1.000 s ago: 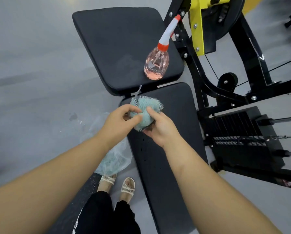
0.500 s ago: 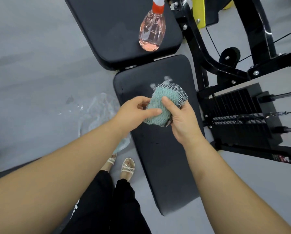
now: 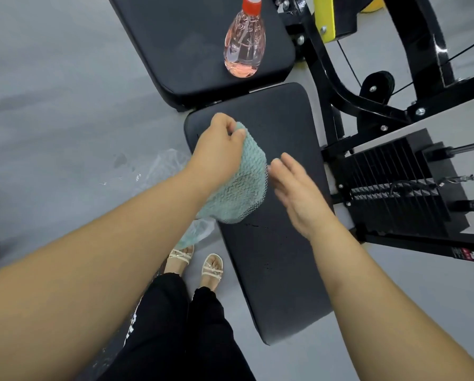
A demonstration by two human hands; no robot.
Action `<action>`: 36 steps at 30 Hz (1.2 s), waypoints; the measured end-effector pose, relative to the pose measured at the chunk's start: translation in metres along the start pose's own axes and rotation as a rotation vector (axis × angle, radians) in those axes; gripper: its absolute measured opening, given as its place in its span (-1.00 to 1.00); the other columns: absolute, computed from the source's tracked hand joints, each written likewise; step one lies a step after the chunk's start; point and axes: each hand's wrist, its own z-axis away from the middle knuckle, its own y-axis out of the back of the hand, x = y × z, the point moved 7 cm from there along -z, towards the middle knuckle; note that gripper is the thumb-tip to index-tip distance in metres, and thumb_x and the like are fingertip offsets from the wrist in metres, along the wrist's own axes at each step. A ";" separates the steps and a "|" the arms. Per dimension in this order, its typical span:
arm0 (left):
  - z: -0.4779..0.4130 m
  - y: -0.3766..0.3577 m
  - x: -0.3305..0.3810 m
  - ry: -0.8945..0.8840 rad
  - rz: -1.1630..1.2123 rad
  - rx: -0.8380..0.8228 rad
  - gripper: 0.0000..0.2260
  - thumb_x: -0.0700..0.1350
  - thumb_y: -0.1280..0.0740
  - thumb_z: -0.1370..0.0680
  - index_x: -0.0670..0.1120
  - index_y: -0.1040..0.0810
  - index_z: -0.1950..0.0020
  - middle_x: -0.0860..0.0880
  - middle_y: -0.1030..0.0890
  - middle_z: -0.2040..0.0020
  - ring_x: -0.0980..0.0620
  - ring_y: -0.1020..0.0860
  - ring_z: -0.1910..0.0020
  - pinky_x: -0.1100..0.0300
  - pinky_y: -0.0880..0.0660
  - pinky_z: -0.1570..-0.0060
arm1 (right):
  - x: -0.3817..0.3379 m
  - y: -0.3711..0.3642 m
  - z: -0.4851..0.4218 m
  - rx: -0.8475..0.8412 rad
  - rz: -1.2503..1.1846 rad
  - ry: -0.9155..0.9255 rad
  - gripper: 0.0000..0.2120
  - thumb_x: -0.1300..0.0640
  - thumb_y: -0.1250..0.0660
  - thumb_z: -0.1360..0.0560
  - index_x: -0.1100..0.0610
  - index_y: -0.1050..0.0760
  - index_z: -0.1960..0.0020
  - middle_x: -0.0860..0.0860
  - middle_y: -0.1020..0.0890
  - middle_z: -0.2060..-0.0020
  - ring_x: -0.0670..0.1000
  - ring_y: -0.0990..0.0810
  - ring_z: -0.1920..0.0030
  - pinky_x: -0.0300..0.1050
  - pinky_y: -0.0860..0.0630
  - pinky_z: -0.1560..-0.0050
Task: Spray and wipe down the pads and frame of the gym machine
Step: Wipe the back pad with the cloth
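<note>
A long black seat pad (image 3: 274,257) runs toward me, and a wider black back pad (image 3: 191,42) lies beyond it. My left hand (image 3: 216,152) grips a teal textured cloth (image 3: 238,188) that hangs down over the near pad's left side. My right hand (image 3: 296,193) hovers just right of the cloth with its fingers spread and nothing in it. A clear spray bottle (image 3: 245,45) of pink liquid with a red and white nozzle stands on the back pad. The black machine frame (image 3: 337,86) rises on the right.
A black weight stack (image 3: 392,185) with cables sits right of the pad. A yellow frame plate (image 3: 325,15) is at the top. A clear plastic bag (image 3: 161,166) lies on the grey floor to the left. My sandalled feet (image 3: 197,262) stand beside the pad.
My right hand has let go of the cloth and opened. My left hand now holds it alone, unfolded and lowered onto the pad. The view has tipped further down.
</note>
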 end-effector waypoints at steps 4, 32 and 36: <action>-0.003 0.002 -0.004 0.091 0.045 0.052 -0.88 -0.01 -0.13 -0.63 -0.05 -0.33 -0.02 0.06 -0.40 0.28 0.09 -0.33 0.38 0.23 -0.28 0.43 | 0.007 -0.024 0.003 -0.226 -0.070 -0.057 -0.04 0.03 -0.47 -0.36 0.00 0.08 -0.53 -0.07 -0.61 -0.12 -0.07 -0.49 -0.25 -0.02 -0.20 -0.42; 0.002 -0.034 -0.044 0.025 -0.264 -0.348 -0.95 -0.15 -0.29 -0.55 -0.03 -0.52 0.02 -0.01 -0.59 0.09 -0.05 -0.54 0.04 0.09 -0.48 -0.03 | -0.001 0.013 -0.023 -0.238 0.205 0.132 -0.71 0.20 -0.39 -0.47 0.05 -0.44 -0.16 -0.02 -0.61 0.00 -0.06 -0.62 0.01 -0.18 -0.57 0.08; -0.024 -0.035 -0.061 0.030 -0.204 -0.266 -0.92 -0.15 -0.24 -0.58 0.01 -0.50 0.03 -0.08 -0.61 0.08 -0.12 -0.58 0.10 -0.08 -0.53 -0.06 | -0.015 0.022 -0.050 -0.126 0.277 0.265 -0.71 0.38 -0.40 -0.41 0.03 -0.54 0.02 -0.09 -0.62 0.14 -0.17 -0.61 0.12 -0.28 -0.54 0.12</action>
